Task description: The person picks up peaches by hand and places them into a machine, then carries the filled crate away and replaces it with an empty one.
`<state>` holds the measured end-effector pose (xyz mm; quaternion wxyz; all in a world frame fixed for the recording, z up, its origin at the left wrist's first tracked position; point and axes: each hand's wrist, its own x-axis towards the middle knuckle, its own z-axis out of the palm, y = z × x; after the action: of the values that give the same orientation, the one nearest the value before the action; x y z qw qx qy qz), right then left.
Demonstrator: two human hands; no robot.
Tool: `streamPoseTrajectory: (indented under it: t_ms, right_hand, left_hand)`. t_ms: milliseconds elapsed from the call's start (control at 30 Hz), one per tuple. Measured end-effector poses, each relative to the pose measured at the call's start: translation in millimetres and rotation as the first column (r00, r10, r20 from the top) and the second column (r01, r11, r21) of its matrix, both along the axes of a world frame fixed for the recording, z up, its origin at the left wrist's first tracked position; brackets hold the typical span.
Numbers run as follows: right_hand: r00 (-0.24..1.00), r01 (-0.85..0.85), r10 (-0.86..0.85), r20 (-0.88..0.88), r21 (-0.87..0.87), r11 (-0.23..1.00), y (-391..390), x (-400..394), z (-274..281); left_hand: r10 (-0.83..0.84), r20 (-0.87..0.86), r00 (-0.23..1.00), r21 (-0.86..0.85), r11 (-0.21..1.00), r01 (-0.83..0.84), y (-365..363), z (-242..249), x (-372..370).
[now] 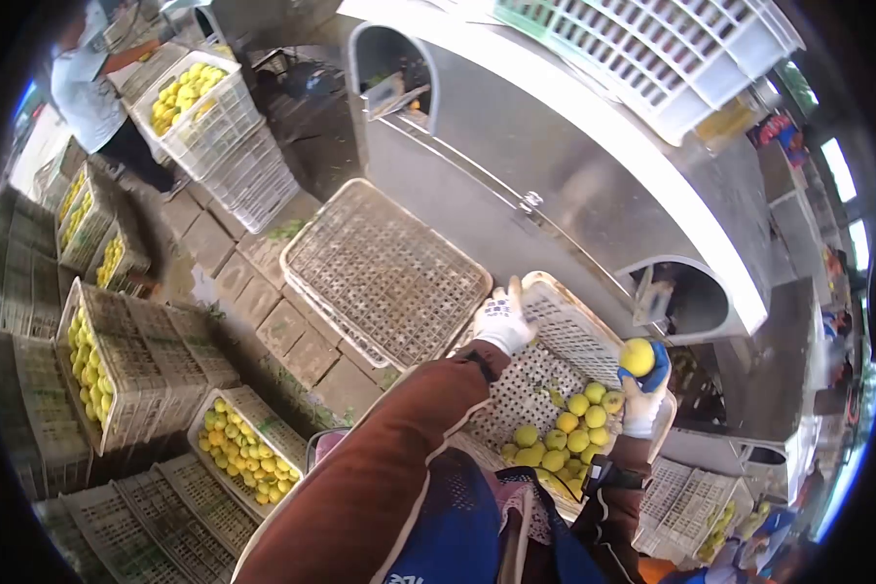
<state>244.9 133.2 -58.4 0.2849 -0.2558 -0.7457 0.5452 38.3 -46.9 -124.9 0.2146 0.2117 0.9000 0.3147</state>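
Directly in front of the wearer stands a pale lattice crate [530,389], the landmark for everything here, with a pile of yellow-green fruit [576,435] gathered in its near right part and its perforated floor showing on the left. The right hand [644,394], in a white and blue work glove, pinches one round yellow fruit [637,357] between its fingers, raised above the crate's right edge. The left hand [503,319], in a white glove printed with blue marks, is at the crate's far left corner, touching the rim; whether its fingers close around that rim, I cannot tell. Both arms wear brown sleeves [380,457] (the left one stretches long across the foreground). Just left of the crate lies a stained lattice container [389,273]. Beyond the crate, a grey metal machine [545,185] with arched openings runs across, and a white-and-green basket [652,58] sits on top of it. Well to the crate's left are a box of yellow fruit [248,453] and more stacked crates. Farther off, beyond the crate to the left, another person [83,97] in a light shirt stands beside a tall fruit-topped stack [229,161].
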Motion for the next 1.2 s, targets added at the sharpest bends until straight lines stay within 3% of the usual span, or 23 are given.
streamPoseTrajectory:
  t_ms: [67,133,167,200,267,333,367,500,600,700,800,933,1067,1133,1200]
  right_hand:
    - [0.989,0.103,-0.087,-0.116,0.133,0.986,6.3,-4.3,4.0]
    - [0.982,0.130,-0.114,-0.149,0.100,0.986,6.3,-4.3,8.1]
    - [0.975,0.147,-0.144,-0.167,0.003,0.989,6.4,-3.9,4.7]
    - [0.975,0.171,-0.158,-0.156,0.075,0.982,7.4,-4.0,-0.5]
    - [0.968,0.192,-0.182,-0.173,0.041,0.981,6.2,-10.2,-2.6]
    - [0.963,0.259,-0.226,-0.150,0.259,0.931,7.4,-18.6,-2.7]
    - [0.963,0.269,-0.238,-0.127,0.469,0.841,10.9,-25.0,-0.2]
    - [0.945,0.312,-0.234,-0.229,0.416,0.854,25.4,-57.2,-2.4]
    - [0.905,0.326,-0.424,-0.036,0.698,0.638,38.7,-78.2,-7.8]
    - [0.750,0.331,-0.638,0.172,0.738,0.588,26.3,-72.1,6.0]
    - [0.809,0.418,-0.584,0.062,0.638,0.646,20.5,-71.9,0.6]
    - [0.735,0.581,-0.678,0.014,0.504,0.640,34.1,-89.1,-11.6]
    - [0.641,0.494,-0.746,0.182,0.646,0.582,58.7,-107.8,-3.3]
    - [0.579,0.412,-0.741,0.340,0.662,0.626,64.2,-124.2,23.3]
    - [0.607,0.382,-0.779,0.160,0.800,0.462,75.7,-118.0,19.5]
  left_hand:
    - [-0.032,0.033,0.999,0.027,0.999,0.032,0.6,-1.1,-3.2]
    - [-0.008,-0.016,1.000,0.075,0.997,0.009,4.5,-12.6,-2.4]
    - [-0.017,-0.005,1.000,0.056,0.998,0.017,6.6,-12.6,-2.3]
    - [-0.012,0.004,1.000,0.024,1.000,0.012,7.0,-11.8,-2.6]
    - [-0.024,-0.026,0.999,0.003,1.000,0.024,8.0,-13.6,-3.3]
    - [-0.034,-0.001,0.999,-0.012,0.999,0.034,8.5,-5.8,-2.9]
    - [-0.037,-0.011,0.999,0.004,0.999,0.037,7.7,-8.4,-2.4]
    - [-0.036,-0.030,0.999,0.011,0.999,0.037,6.8,-12.7,-3.2]
    - [-0.032,-0.014,0.999,0.004,0.999,0.032,7.1,-10.5,-2.3]
    - [-0.037,-0.021,0.999,0.018,0.999,0.037,7.2,-12.2,-4.8]
    - [-0.031,-0.039,0.999,0.025,0.999,0.032,7.5,-18.1,-4.0]
    - [-0.025,-0.037,0.999,0.047,0.999,0.027,8.1,-20.1,-4.6]
    - [-0.036,-0.006,0.999,0.016,0.999,0.036,9.5,-17.1,-6.6]
    - [-0.031,-0.001,1.000,-0.007,1.000,0.031,11.6,-15.4,-6.7]
    - [-0.026,0.014,1.000,-0.055,0.998,0.027,12.1,-10.9,-6.5]
